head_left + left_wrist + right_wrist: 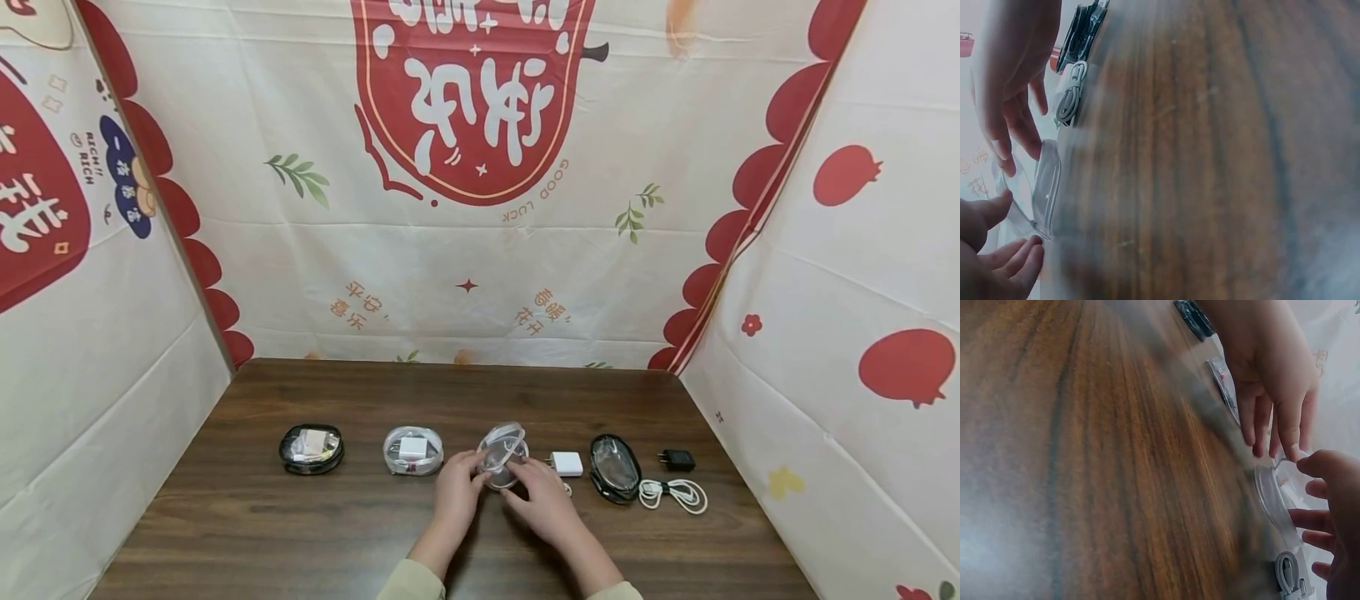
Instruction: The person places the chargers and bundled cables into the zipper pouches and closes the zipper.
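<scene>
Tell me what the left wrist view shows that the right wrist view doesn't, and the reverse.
Only the left wrist view shows the right-side black-edged case, beyond the coiled cable. Only the right wrist view shows the packed clear case and the left-side black-edged case. Both show the left hand and right hand at the open clear case, the coiled cable and the wooden table.

2 clear oval black-trimmed plastic pouches (615,463); 2 translucent oval white-rimmed plastic pouches (501,450); loose: 1 white blocky plug adapter (567,464), 1 black blocky plug adapter (678,460), 2 coiled white cables (1070,99).
</scene>
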Available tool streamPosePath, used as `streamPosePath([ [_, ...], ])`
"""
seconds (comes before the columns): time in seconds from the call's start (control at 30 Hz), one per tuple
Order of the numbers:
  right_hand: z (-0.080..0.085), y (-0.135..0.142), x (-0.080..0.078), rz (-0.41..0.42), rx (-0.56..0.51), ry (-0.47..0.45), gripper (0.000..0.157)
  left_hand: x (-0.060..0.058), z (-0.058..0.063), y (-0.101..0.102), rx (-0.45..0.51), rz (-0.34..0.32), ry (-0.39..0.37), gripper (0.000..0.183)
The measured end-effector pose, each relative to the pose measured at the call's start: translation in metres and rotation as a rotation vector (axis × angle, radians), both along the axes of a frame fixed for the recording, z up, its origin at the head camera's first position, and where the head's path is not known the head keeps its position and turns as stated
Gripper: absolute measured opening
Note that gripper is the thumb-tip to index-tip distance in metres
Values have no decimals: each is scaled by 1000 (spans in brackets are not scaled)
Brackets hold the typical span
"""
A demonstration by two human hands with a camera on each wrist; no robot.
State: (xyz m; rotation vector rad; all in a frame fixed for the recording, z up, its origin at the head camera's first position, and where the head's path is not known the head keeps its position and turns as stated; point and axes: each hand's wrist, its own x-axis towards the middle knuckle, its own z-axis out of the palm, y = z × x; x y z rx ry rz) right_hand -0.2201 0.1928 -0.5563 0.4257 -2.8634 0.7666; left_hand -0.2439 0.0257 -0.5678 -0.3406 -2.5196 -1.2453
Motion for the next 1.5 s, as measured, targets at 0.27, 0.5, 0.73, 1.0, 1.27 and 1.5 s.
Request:
streamPosePath([
  [0.27, 0, -9, 5, 95, 31, 99, 33, -2, 6, -3, 65, 103, 36, 17],
  [0.5, 0, -16, 8, 143, 47, 57, 33, -8, 9, -2, 233, 102, -78, 13],
  [0.73, -2, -21, 10, 158, 27, 62, 30, -11, 7, 3, 707, 49, -275, 15],
  [1.0, 5, -17, 16, 158, -19, 55, 30, -11, 6, 3, 894, 46, -311, 16],
  [1.27, 13, 16, 15, -51, -70, 119, 28, -18, 4, 0, 857, 56, -327, 15],
  [1.5, 16, 45, 18, -216, -6, 59, 27, -20, -2, -1, 851, 51, -371, 17],
])
